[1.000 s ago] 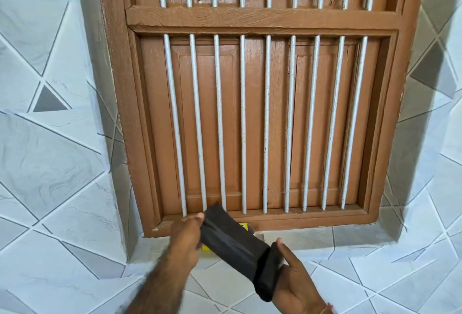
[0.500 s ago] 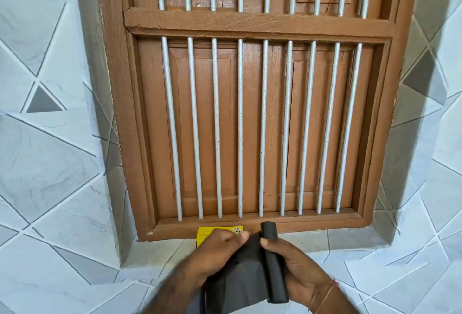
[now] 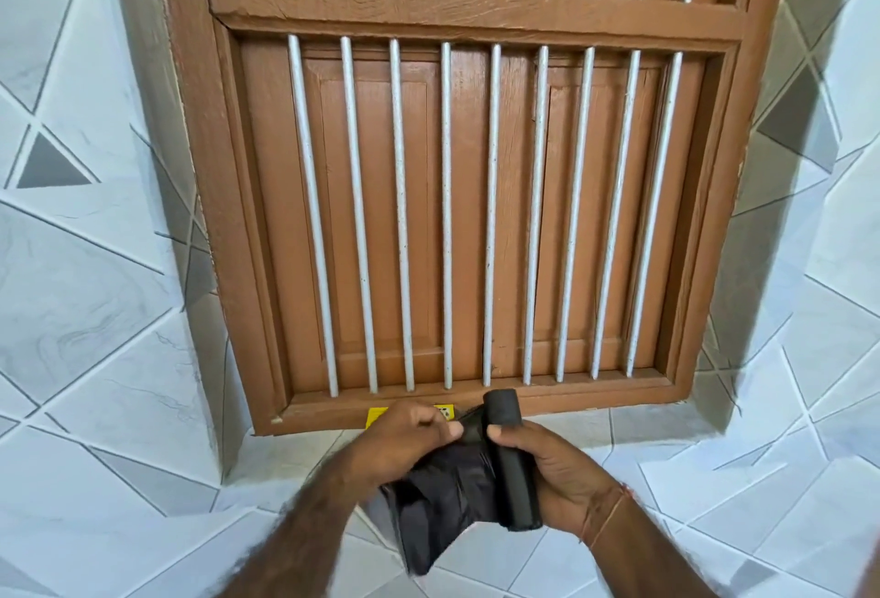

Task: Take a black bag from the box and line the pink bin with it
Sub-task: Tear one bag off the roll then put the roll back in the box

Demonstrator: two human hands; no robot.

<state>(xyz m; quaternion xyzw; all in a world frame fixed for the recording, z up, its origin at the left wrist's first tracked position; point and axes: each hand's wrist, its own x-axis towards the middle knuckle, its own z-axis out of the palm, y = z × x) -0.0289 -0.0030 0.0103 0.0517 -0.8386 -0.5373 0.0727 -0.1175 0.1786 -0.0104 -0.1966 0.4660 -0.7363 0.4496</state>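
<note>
A black roll of bin bags (image 3: 512, 464) stands nearly upright in my right hand (image 3: 555, 469), which grips it around the middle. A loose black bag (image 3: 438, 507) hangs unrolled from the roll toward the lower left. My left hand (image 3: 405, 440) pinches the top edge of that loose bag right beside the roll. Behind my left hand, on the tiled sill, a yellow box (image 3: 378, 417) peeks out, mostly hidden. The pink bin is not in view.
A brown wooden window (image 3: 476, 216) with shut shutters and white vertical bars fills the wall ahead. Grey and white patterned tiles (image 3: 95, 311) cover the walls on both sides and the sill below the frame.
My hands came together: one second ago they held the bag stretched apart, now the left pinches it next to the roll, and the loose part hangs lower.
</note>
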